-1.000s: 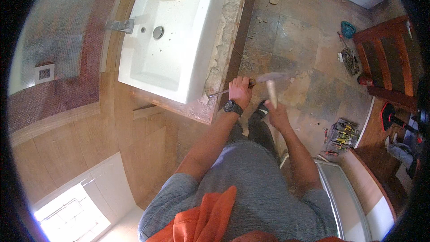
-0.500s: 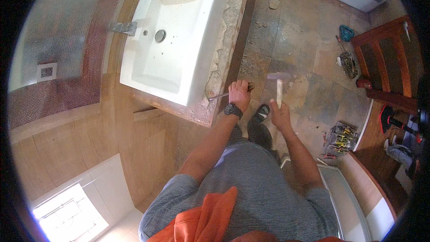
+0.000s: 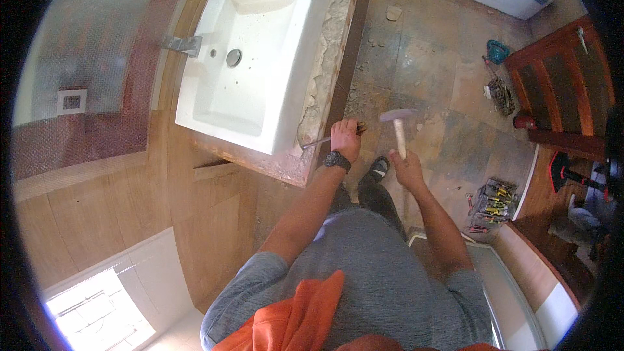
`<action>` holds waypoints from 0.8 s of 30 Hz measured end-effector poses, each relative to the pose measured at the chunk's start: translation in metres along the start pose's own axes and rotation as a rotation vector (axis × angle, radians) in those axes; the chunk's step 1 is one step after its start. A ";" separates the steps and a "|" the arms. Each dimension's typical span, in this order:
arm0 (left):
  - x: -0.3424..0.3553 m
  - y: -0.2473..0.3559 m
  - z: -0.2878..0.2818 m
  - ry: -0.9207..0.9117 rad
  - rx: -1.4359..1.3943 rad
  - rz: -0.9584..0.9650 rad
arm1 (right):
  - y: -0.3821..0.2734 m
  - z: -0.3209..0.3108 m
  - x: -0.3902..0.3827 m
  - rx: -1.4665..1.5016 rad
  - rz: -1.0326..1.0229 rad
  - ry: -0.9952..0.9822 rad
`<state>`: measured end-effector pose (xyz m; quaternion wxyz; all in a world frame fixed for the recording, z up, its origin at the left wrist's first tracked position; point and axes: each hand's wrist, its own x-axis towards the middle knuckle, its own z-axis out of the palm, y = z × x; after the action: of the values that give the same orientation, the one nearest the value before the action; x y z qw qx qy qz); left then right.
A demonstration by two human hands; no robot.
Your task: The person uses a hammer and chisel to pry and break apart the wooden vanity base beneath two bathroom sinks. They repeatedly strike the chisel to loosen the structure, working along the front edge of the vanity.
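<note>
My left hand [image 3: 346, 140], with a black watch on the wrist, is closed round the handle of a chisel [image 3: 316, 143]. The chisel's thin metal shaft points left, its tip resting on the rough, chipped edge of the countertop [image 3: 300, 160] beside the white sink [image 3: 281, 107]. In my right hand [image 3: 407, 168] is a hammer [image 3: 400, 139], gripped by its pale wooden handle. Its head, slightly blurred, hangs in the air a short way to the right of the chisel's handle end, apart from it.
Debris and a broken chip [image 3: 394, 13] lie on the tiled floor. At the right are a tool pouch [image 3: 492, 205] full of hand tools, a slatted wooden door [image 3: 559, 84] and a teal object [image 3: 498, 51]. A faucet [image 3: 184, 45] stands behind the sink; my sandalled foot [image 3: 378, 168] shows below.
The hammer has tilted, its head moving slightly left toward the chisel. My left hand and the chisel stay at nearly the same spot on the countertop edge.
</note>
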<state>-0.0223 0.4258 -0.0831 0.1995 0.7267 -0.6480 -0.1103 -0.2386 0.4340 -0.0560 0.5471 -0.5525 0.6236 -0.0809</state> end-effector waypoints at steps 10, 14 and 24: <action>0.001 -0.004 0.003 -0.041 0.001 0.016 | 0.029 0.032 0.003 0.093 0.014 0.159; -0.003 -0.012 0.006 0.010 0.037 0.054 | 0.009 0.013 -0.004 -0.002 -0.081 0.062; -0.002 -0.014 0.008 -0.018 0.035 0.043 | -0.006 0.010 -0.014 0.063 0.037 0.079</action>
<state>-0.0134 0.4275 -0.0959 0.1832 0.7149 -0.6671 -0.1011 -0.2300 0.4479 -0.0475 0.5404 -0.5199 0.6520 -0.1122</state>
